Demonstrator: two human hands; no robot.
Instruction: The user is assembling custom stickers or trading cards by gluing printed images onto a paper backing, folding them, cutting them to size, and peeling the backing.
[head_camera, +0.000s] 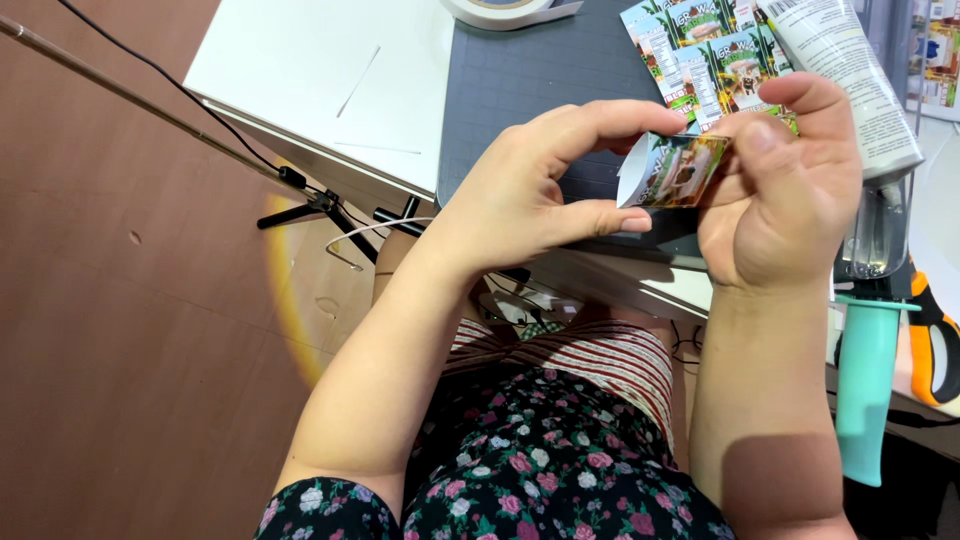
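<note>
A small folded paper box (675, 170), printed in green and brown with a white inner flap, is held between both hands above the near edge of a dark grey cutting mat (530, 70). My left hand (530, 190) pinches its left end between thumb and forefinger. My right hand (785, 190) grips its right end, thumb on top. Flat printed sheets (700, 50) of the same design lie on the mat just beyond the hands.
A white tube (850, 70) lies at the right. A teal-handled tool (866, 370) and orange-handled scissors (935, 340) sit at the right edge. A tape roll (500, 10) rests at the top. A white tabletop (320, 80) lies left, a black tripod (320, 205) below it.
</note>
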